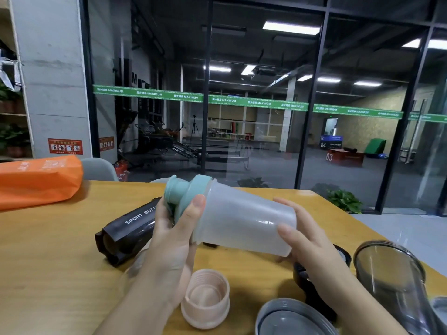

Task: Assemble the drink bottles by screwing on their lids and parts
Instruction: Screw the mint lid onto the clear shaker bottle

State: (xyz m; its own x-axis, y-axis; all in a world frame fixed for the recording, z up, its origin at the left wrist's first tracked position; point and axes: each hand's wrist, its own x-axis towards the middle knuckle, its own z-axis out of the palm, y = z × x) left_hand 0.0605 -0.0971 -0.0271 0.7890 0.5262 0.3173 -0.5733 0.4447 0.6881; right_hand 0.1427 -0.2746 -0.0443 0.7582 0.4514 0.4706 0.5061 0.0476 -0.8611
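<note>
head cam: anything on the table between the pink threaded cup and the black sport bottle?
Mostly the left hand, whose wrist crosses that stretch in the head view. It hides the table under it; a clear part shows faintly beside it. The pink threaded cup and black sport bottle sit apart.

Frosted shaker bottle (pixel 244 221) with teal lid (pixel 183 192), sideways between left hand (pixel 174 235) and right hand (pixel 307 240).

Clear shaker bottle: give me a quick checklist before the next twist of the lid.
1. Left hand grip on teal lid: ok, fingers curl round it.
2. Right hand grip on clear shaker bottle: ok, it holds the base end.
3. Lid seated straight on the rim: cannot tell, the thumb hides part of the seam.
4. Bottle lifted off the wooden table: ok.
5. Next parts in view: ok, pink threaded cup stands below, black sport bottle lies behind.
</note>
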